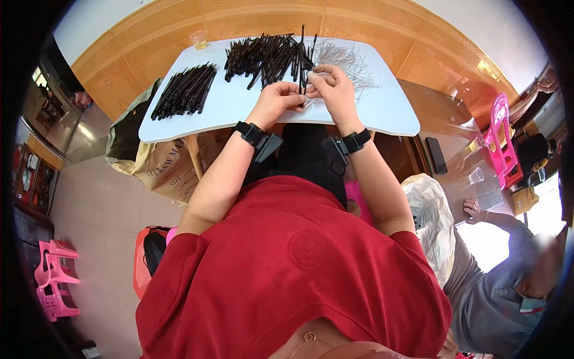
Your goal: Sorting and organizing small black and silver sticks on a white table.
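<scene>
Left hand (275,103) is pinching a black stick (302,60), grip of right hand (333,93) appearing unclear; slackening could be inviting a drop.

A pale blue tabletop (390,112) carries a tangled heap of thin black sticks (260,57). Left of this heap lies a neater row of black sticks (184,91); beyond it to the left stands a clear cup (198,40) with yellowish liquid; to the right spread loose clear sticks (351,64).

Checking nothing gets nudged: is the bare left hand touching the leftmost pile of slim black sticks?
Apart: the head view shows a stretch of flat, pale-blue tabletop between the bare left hand and the leftmost pile of slim black sticks.
</scene>
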The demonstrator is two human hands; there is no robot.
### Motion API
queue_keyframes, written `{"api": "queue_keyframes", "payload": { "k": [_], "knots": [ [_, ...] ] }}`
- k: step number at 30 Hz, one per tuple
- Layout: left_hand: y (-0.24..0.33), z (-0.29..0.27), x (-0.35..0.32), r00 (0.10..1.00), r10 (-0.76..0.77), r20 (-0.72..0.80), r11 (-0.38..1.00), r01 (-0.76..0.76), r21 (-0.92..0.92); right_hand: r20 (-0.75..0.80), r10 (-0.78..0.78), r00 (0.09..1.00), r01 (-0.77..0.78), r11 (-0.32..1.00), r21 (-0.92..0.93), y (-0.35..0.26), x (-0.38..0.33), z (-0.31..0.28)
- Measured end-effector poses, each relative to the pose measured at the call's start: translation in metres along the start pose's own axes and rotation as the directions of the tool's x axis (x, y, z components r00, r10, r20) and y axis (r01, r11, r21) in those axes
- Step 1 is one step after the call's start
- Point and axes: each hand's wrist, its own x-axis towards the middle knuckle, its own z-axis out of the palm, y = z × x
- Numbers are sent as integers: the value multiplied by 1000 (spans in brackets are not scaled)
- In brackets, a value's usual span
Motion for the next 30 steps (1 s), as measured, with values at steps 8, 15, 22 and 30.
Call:
{"api": "queue_keyframes", "payload": {
  "k": [8,15,22,30],
  "knots": [
    [-6,0,1,999,30,-45,998,-28,48,-96,-4,995,-16,979,-204,-3,-2,4],
    [-4,6,-2,993,66,-94,997,-62,41,-33,73,997,-77,990,-118,0,2,-2],
    [-2,4,-2,995,55,-80,989,-43,142,107,71,992,-57,991,-125,-1,7,-11],
    [0,4,-4,995,62,-74,987,-50,155,98,66,993,-59,996,-69,-10,7,-13]
  ]
}}
